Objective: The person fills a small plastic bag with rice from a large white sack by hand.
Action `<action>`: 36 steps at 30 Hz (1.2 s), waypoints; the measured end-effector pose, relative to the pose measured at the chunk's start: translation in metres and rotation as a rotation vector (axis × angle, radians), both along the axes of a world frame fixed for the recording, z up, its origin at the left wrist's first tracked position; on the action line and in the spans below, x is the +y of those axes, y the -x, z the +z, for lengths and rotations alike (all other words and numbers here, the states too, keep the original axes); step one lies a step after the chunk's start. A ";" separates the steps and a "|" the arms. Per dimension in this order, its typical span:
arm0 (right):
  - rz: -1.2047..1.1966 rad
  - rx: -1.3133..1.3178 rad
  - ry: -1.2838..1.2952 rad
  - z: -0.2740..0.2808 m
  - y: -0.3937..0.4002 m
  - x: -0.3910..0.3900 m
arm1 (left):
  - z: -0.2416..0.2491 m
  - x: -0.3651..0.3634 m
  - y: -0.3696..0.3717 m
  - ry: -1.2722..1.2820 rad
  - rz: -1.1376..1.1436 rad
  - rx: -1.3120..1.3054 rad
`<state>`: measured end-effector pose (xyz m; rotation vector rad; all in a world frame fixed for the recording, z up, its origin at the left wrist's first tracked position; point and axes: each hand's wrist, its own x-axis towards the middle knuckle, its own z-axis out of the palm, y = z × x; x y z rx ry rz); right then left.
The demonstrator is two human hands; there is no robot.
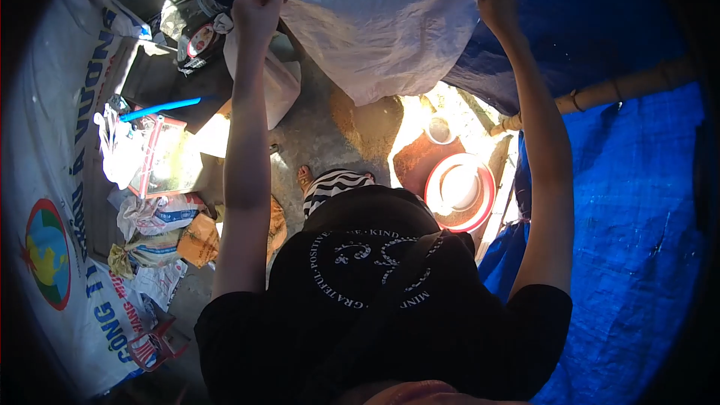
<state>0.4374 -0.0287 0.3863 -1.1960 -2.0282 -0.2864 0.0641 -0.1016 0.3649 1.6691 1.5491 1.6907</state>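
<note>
A white, translucent woven sack [379,34] is spread out between my two raised arms, its lower part hanging toward the floor. My left hand [257,9] is closed on one corner of the sack's upper edge. At the opposite corner, my right hand [496,1] pinches the same edge, and a bit of the fabric sticks out past it. Stretched between the hands, the upper edge bows slightly, and the inside of the sack cannot be seen.
A red-rimmed basin [489,202] and a smaller white bowl [440,130] stand in bright sunlight on the right. Blue tarpaulin [622,202] hangs beside a bamboo pole [630,88]. Plastic bags [161,214] and a box with a blue stick [160,109] lie left, near a printed banner [56,142].
</note>
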 end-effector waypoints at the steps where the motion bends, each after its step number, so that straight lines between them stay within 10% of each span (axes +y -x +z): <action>1: -0.010 -0.054 0.066 0.000 0.000 -0.002 | -0.016 0.009 0.004 -0.006 -0.009 -0.014; 12: 0.061 0.020 0.131 0.025 0.062 -0.050 | -0.013 -0.056 -0.045 0.356 0.279 0.445; 22: 0.020 0.002 0.144 0.058 0.089 -0.049 | -0.033 -0.078 0.023 -0.046 0.438 0.191; 30: 0.006 0.126 0.180 0.104 0.113 -0.057 | -0.176 -0.095 0.043 0.572 -0.202 0.272; 36: 0.052 0.191 0.144 0.151 0.135 -0.079 | -0.163 -0.066 0.027 0.583 -0.333 -0.373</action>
